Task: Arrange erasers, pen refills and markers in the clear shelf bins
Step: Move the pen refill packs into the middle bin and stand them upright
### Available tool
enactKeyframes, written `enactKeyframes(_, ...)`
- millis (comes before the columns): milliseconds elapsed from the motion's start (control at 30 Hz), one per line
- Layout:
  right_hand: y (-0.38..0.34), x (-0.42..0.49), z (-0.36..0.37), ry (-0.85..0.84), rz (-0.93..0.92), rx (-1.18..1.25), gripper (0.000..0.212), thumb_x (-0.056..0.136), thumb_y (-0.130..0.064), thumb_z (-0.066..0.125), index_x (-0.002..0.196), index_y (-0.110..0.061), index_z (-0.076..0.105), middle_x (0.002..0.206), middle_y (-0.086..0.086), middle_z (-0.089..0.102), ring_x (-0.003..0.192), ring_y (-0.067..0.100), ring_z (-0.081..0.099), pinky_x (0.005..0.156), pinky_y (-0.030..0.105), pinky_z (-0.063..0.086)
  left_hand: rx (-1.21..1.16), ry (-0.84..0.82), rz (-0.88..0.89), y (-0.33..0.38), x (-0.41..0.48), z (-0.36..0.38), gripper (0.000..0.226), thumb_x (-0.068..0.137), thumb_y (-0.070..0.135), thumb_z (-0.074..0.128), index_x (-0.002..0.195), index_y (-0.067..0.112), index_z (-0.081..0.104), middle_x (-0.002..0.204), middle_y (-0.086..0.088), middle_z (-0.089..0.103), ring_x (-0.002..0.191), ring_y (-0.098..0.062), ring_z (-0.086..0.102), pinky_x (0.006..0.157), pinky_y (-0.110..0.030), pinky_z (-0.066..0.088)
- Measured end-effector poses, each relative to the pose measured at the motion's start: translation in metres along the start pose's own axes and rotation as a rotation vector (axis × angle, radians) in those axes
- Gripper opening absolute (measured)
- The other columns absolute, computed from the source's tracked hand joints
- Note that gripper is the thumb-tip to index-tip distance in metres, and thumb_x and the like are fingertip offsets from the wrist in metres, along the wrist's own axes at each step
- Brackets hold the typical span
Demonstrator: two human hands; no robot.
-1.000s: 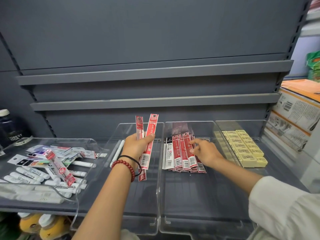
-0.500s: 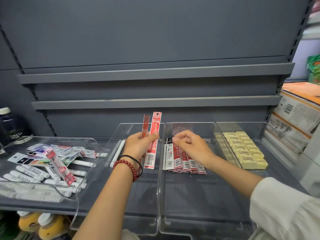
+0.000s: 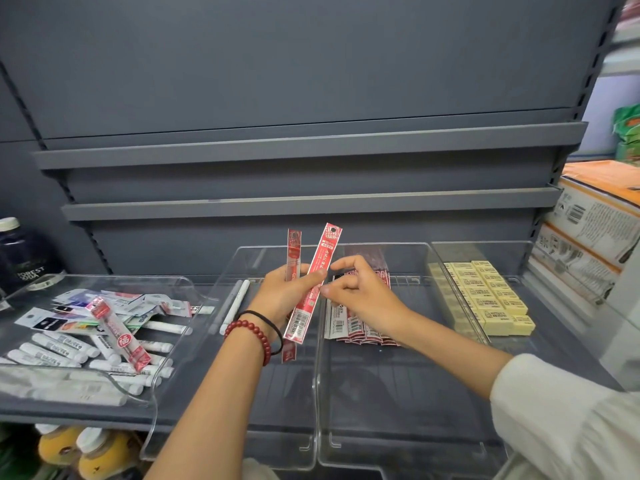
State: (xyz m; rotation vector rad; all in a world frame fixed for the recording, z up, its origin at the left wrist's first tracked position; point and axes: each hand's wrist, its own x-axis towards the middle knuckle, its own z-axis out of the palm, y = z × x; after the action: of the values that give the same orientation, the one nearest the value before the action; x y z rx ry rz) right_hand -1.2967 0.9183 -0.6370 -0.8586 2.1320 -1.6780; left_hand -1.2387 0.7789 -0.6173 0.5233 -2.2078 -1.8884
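about midway, i judge: erasers [image 3: 485,296] lie ranked in the right bin [image 3: 485,251], a refill row [image 3: 360,329] in the middle one, the left hand [image 3: 287,294] clamps two refill packs [image 3: 313,282] above them, the right hand [image 3: 362,294] curls beside (grip unclear), and loose markers [image 3: 65,346] wait in the left tray [image 3: 104,277].

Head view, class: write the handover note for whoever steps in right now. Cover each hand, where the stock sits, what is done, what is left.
Left hand grips two red refill packs upright. Right hand, fingers curled, is beside them; whether it pinches one is unclear.
Done: refill row lies in the third bin; erasers are stacked in rows in the right bin.
Two white markers lie in the second bin.
Left: place the held packs, then sort the left bin, where loose markers, packets and a stray refill lie jumbled.
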Motion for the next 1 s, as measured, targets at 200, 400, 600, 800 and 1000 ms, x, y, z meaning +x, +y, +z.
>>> enactKeyframes(200,0.002,0.0,-0.004,0.025,-0.023,0.074,0.035,0.087,-0.02,0.07,0.112,-0.023,0.045,0.089,0.001,0.073,0.084,0.01,0.066,0.083,0.026,0.05,0.032,-0.047,0.03,0.002,-0.001,0.001,0.026,0.087,0.032,0.066,0.101,0.01,0.071,0.088,-0.005,0.071,0.078,-0.016,0.064,0.074,-0.028,0.05)
enactKeyframes(400,0.006,0.006,-0.017,0.19,0.0,-0.031,0.022,0.096,-0.017,0.058,0.115,-0.023,0.048,0.083,-0.004,0.066,0.061,-0.004,0.058,0.056,0.012,0.04,0.203,0.078,-0.019,0.001,-0.001,0.001,0.028,0.093,0.046,0.052,0.084,0.019,0.054,0.073,0.0,0.047,0.061,-0.013,0.042,0.056,-0.025,0.039)
enactKeyframes(600,0.038,0.01,-0.046,0.229,0.137,-0.404,0.025,0.101,-0.008,0.042,0.122,-0.017,0.052,0.087,-0.007,0.057,0.06,0.002,0.045,0.051,0.014,0.037,0.074,0.156,-0.115,0.002,0.007,0.002,0.042,0.101,0.037,0.023,0.097,0.016,0.06,0.068,0.002,0.038,0.055,-0.013,0.033,0.051,-0.026,0.025)
enactKeyframes(800,0.055,0.017,-0.063,0.206,0.241,-0.627,0.032,0.098,-0.003,0.04,0.116,-0.024,0.057,0.094,-0.005,0.06,0.098,0.018,0.061,0.089,0.039,0.051,0.134,0.228,0.02,-0.003,0.009,-0.002,0.016,0.094,0.025,0.053,0.084,0.014,0.06,0.066,0.001,0.052,0.06,-0.017,0.045,0.067,-0.027,0.037)
enactKeyframes(1000,0.068,0.021,-0.059,0.096,0.286,-0.775,0.031,0.102,-0.017,0.043,0.132,-0.02,0.051,0.136,0.006,0.052,0.129,0.021,0.045,0.11,0.042,0.037,0.045,0.26,0.011,-0.002,0.005,-0.004,0.016,0.093,0.025,0.058,0.103,0.014,0.064,0.062,0.003,0.055,0.048,-0.008,0.049,0.04,-0.016,0.035)
